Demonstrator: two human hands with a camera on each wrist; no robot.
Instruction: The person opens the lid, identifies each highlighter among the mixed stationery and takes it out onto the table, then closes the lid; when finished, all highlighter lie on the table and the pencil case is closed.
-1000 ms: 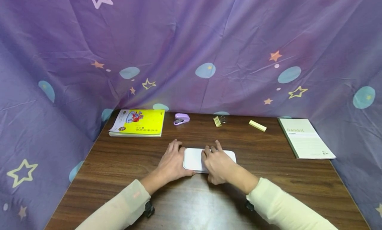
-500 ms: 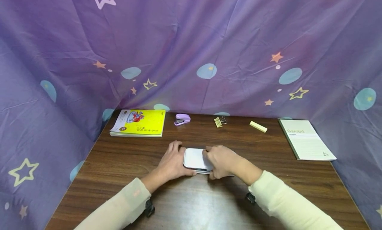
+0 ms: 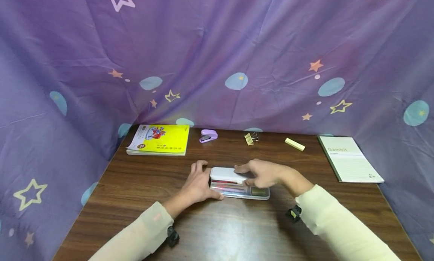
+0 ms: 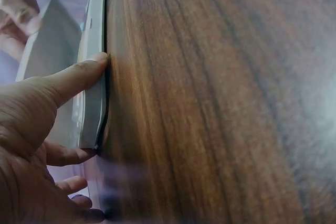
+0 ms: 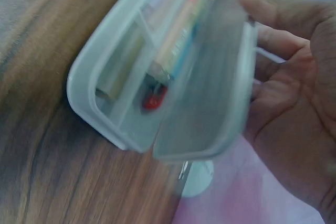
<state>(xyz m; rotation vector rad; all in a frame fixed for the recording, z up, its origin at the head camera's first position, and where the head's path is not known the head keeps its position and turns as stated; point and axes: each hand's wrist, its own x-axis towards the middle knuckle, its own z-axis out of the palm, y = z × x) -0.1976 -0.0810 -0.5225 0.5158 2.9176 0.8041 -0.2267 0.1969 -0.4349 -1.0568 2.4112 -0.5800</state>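
A white pencil case [image 3: 237, 196] lies on the table with its lid [image 3: 222, 173] tilted up along the far side. Pens and pencils [image 5: 176, 40] and a small red item [image 5: 155, 98] show inside. My left hand [image 3: 197, 185] grips the case's left end; in the left wrist view its thumb presses the front wall [image 4: 94, 114]. My right hand [image 3: 262, 174] holds the lid's right part by its edge. In the right wrist view that hand [image 5: 299, 77] is beside the raised lid [image 5: 205, 103], some fingers partly hidden behind it.
Along the back of the wooden table [image 3: 217, 227] lie a yellow book [image 3: 169, 138], a purple stapler [image 3: 208, 135], binder clips [image 3: 249, 139] and a pale yellow block [image 3: 295, 144]. A notepad [image 3: 352, 161] lies at the right. A purple curtain [image 3: 203, 57] hangs behind.
The lid has swung up and away from me, exposing the case's contents. My right hand has moved with it, up and to the right; my left hand has stayed at the left end.
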